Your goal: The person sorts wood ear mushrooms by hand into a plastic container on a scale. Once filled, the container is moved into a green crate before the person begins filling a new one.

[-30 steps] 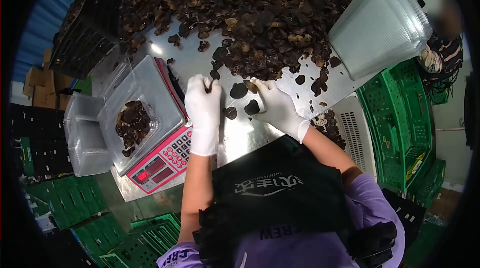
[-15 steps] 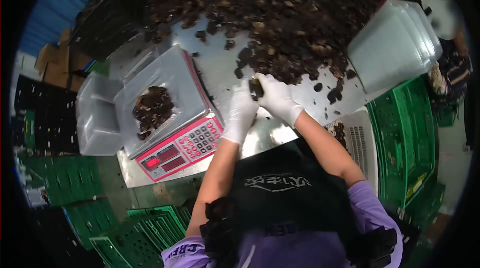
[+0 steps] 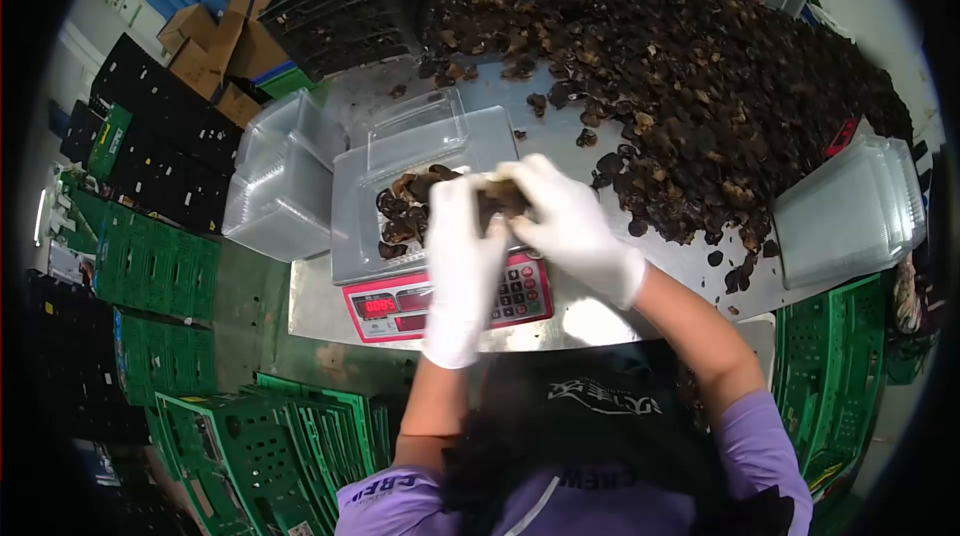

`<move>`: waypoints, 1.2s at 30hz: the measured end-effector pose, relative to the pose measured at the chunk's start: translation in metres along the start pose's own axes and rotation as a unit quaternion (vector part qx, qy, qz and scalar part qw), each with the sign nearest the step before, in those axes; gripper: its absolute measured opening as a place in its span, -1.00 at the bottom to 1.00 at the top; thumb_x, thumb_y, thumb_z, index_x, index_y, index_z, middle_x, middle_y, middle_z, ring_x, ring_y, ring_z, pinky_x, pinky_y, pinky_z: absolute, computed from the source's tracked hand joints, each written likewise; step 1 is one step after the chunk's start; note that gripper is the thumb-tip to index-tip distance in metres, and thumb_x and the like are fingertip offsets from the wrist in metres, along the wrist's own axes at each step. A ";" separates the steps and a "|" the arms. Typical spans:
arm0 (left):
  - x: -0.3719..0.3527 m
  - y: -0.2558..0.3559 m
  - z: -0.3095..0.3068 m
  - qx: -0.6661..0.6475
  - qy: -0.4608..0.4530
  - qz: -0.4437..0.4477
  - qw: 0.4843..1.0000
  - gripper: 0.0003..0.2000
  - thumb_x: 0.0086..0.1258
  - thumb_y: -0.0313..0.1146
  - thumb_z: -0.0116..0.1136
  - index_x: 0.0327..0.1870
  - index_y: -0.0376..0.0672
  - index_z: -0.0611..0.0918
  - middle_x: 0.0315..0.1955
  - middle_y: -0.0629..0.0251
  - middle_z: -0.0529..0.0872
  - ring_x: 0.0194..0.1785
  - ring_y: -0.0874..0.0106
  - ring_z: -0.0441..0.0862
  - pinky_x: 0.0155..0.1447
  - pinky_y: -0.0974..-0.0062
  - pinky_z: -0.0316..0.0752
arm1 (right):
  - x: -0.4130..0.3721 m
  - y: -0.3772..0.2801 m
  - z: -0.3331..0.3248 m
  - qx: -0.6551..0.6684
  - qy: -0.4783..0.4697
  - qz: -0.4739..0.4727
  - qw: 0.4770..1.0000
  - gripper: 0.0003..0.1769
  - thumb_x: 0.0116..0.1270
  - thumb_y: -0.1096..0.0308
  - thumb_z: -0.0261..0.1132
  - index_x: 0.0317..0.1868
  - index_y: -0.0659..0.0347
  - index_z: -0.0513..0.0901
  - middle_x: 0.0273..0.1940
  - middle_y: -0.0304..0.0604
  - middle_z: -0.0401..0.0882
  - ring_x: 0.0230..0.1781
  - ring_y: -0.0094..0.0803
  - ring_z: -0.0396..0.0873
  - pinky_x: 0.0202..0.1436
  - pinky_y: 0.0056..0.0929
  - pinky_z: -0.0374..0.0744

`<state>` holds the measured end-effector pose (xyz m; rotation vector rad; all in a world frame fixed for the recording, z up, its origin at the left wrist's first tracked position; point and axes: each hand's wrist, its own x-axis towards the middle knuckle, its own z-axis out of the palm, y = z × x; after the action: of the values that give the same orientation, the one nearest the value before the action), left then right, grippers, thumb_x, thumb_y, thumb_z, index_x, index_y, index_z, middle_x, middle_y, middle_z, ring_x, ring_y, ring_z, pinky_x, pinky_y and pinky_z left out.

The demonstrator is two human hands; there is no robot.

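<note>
Both hands wear white gloves and meet over the right side of the scale's tray. My left hand (image 3: 462,246) and my right hand (image 3: 565,221) are closed around a dark brown, fungus-like piece (image 3: 500,198) between them. Beside my left hand, more brown pieces (image 3: 403,208) lie in a clear plastic container on the scale (image 3: 350,226). Its pink panel shows red digits, with part of the keypad behind my left hand. A large heap of similar pieces (image 3: 690,86) covers the metal table beyond.
Stacked clear containers (image 3: 275,201) stand left of the scale, and another stack (image 3: 850,211) at the right. A black crate (image 3: 345,11) of brown pieces is at the back left. Green crates (image 3: 240,456) stand below the table's left; more (image 3: 830,366) are at right.
Both hands have moved from the bare metal beside the heap to over the scale's tray, carrying the brown piece. The camera view has shifted, showing more of the heap and the left side.
</note>
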<state>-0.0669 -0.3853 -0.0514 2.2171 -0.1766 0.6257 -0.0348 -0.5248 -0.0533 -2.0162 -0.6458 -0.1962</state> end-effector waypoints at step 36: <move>-0.040 0.140 -0.029 -0.365 -0.237 0.332 0.837 -0.86 0.24 -0.39 0.17 -0.31 -0.21 0.73 -0.32 0.28 0.75 -0.26 0.38 0.67 -0.14 0.46 0.55 | -0.244 0.118 -0.052 -0.370 0.192 0.123 0.901 -0.45 0.06 0.41 0.34 0.15 0.02 0.56 0.26 0.01 0.40 0.25 -0.03 0.40 0.27 -0.16 0.37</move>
<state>-0.1584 -0.4594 0.0393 1.4689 -1.2634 0.2529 -0.1735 -0.7030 -0.2117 -2.6484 -0.0387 -0.7583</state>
